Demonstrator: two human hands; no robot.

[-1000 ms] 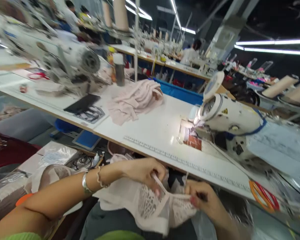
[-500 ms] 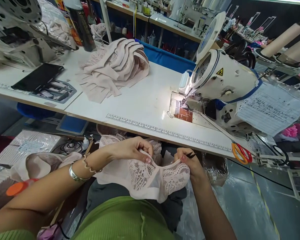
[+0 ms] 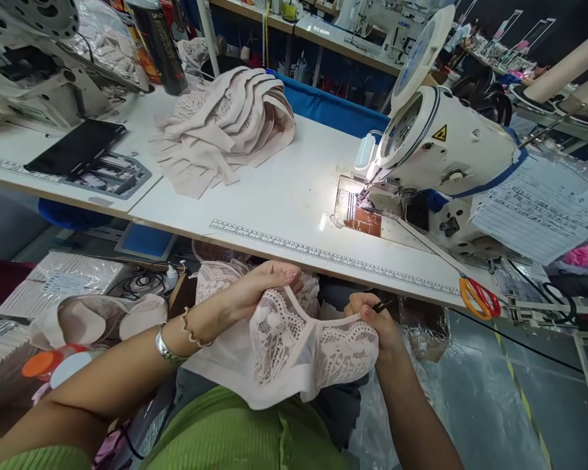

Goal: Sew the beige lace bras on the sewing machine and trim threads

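Pale lace bra (image 3: 287, 359) is held above the lap (image 3: 340, 411), nearer the body than the table (image 3: 284, 196). Its upper edging is pinched by the left hand's (image 3: 267, 284) grip and, farther along, by the right hand's (image 3: 375, 323), where a dark pointed tool (image 3: 383, 304) is also held. Lace could be snagged if the points are turned inward; edging could be overstretched if tugged unevenly.

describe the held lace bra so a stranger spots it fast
Start at the white table with a ruler along its front edge. Below, the left hand and right hand hold the pale lace bra. Unlike the layered pile on the table, it spans both hands.
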